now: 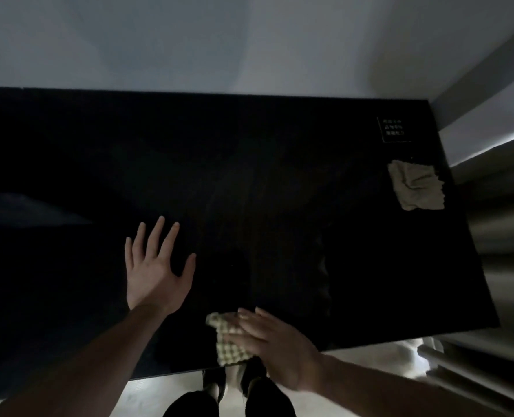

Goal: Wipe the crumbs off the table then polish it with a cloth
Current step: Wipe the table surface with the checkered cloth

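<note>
We look down on a broad, dark, smooth rectangular table (pixel 279 182) in dim light. The right hand (pixel 273 344) lies flat, fingers together and extended, pressing a pale checked, waffle-textured cloth (pixel 228 341) against the tabletop at its near edge. The left hand (pixel 156 266) rests open, palm down with fingers spread, on bare surface to the left, well apart from the cloth. A second, beige, crumpled cloth (pixel 416 186) with a soft nap sits near the far right edge, just below a small dark card with pale lettering (pixel 394 130). Crumbs cannot be made out in the gloom.
</note>
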Demonstrator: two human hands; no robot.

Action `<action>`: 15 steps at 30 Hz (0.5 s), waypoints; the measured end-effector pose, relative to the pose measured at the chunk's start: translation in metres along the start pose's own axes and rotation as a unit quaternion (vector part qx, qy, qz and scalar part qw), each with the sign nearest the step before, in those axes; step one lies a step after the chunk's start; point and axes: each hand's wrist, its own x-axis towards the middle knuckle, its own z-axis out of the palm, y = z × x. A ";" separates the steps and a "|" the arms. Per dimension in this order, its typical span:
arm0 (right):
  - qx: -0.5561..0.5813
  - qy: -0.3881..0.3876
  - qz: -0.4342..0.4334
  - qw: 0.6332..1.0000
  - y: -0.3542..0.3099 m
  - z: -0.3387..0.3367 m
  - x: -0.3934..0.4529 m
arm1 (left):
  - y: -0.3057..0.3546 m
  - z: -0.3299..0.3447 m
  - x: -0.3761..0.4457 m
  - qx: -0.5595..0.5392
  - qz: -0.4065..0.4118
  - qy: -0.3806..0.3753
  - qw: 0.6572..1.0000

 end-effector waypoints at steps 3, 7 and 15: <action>0.115 0.073 0.111 0.984 0.056 -0.045 0.032 | -0.001 0.001 0.000 -0.002 0.002 0.002 1.000; 0.071 0.165 0.276 0.944 0.179 -0.101 0.068 | -0.002 0.002 0.000 -0.005 0.009 0.008 1.000; 0.032 0.158 0.322 0.933 0.269 -0.107 0.100 | -0.003 0.004 0.000 -0.029 0.009 0.017 0.999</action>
